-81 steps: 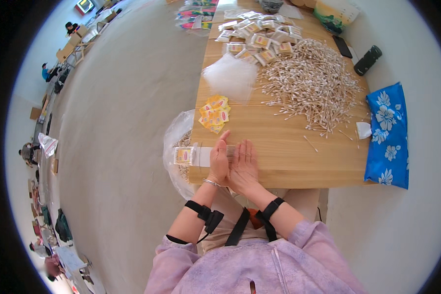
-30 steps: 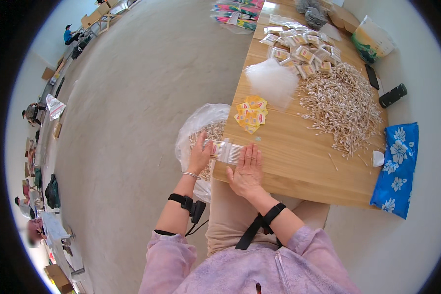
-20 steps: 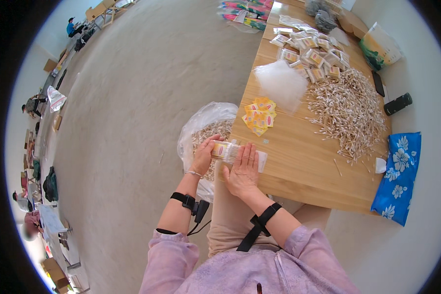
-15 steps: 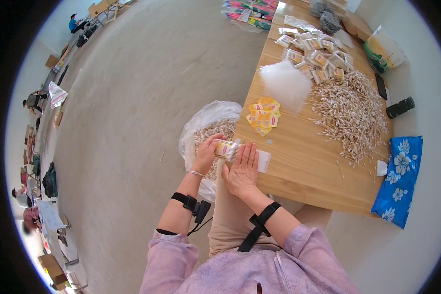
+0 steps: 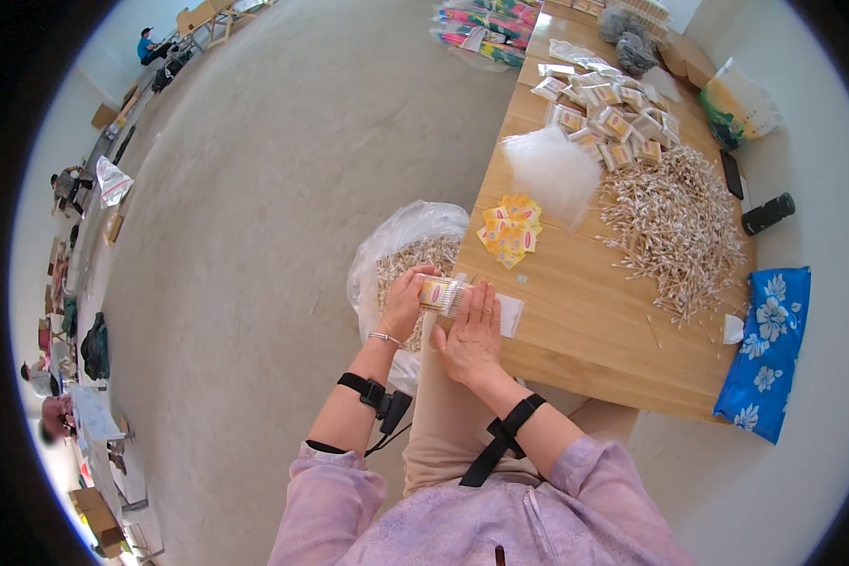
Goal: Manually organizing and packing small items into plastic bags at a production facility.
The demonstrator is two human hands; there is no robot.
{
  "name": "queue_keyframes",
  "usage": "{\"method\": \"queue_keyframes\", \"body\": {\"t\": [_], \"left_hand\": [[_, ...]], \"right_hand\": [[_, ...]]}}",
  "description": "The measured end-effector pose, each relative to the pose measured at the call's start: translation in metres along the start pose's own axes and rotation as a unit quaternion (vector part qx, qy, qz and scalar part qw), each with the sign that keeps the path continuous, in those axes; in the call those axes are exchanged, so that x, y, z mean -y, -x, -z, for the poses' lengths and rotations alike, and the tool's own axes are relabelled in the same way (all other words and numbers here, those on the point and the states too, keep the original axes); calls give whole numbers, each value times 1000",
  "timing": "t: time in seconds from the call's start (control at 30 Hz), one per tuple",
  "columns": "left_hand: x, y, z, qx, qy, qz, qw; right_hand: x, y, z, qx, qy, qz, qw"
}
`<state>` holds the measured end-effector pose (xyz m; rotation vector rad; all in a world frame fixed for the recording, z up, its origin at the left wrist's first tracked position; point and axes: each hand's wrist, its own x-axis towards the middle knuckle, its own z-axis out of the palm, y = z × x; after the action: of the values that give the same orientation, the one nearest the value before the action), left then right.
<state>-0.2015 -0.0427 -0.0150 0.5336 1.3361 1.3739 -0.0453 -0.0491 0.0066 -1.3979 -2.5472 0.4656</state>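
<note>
At the near left corner of the table, my left hand point(image 5: 404, 307) is closed around a clear pack of cotton swabs point(image 5: 435, 293) with a yellow card inside. My right hand point(image 5: 472, 340) lies flat with its fingers stretched out, its edge against the pack's right end, where swab tips show. Beside my right fingers is a small white rectangular piece point(image 5: 511, 316) on the table edge. Just beyond lie yellow printed cards point(image 5: 510, 231) in a loose heap. Below my left hand stands a large plastic bag point(image 5: 368, 247) full of loose cotton swabs point(image 5: 415, 261).
On the wooden table point(image 5: 575, 330) are a big heap of swabs point(image 5: 674, 226), clear plastic bags point(image 5: 552, 170) and several filled packs point(image 5: 613, 118). A phone point(image 5: 731, 174), a black cylinder point(image 5: 769, 214) and a blue flowered pouch point(image 5: 764, 354) line the wall side. Other people sit far left.
My hands keep nearly the same pose around the swab pack. The whole view has shifted slightly; nothing has been let go or taken up.
</note>
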Motion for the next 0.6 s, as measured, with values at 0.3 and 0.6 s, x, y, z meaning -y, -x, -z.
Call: {"method": "queue_keyframes", "body": {"t": [0.3, 0.6], "left_hand": [[-6, -1, -1, 1, -25, -21, 999], [-7, -8, 10, 54, -27, -49, 997]], "right_hand": [[5, -11, 2, -1, -41, 1, 999], [-13, -38, 10, -190, -516, -15, 835]]}}
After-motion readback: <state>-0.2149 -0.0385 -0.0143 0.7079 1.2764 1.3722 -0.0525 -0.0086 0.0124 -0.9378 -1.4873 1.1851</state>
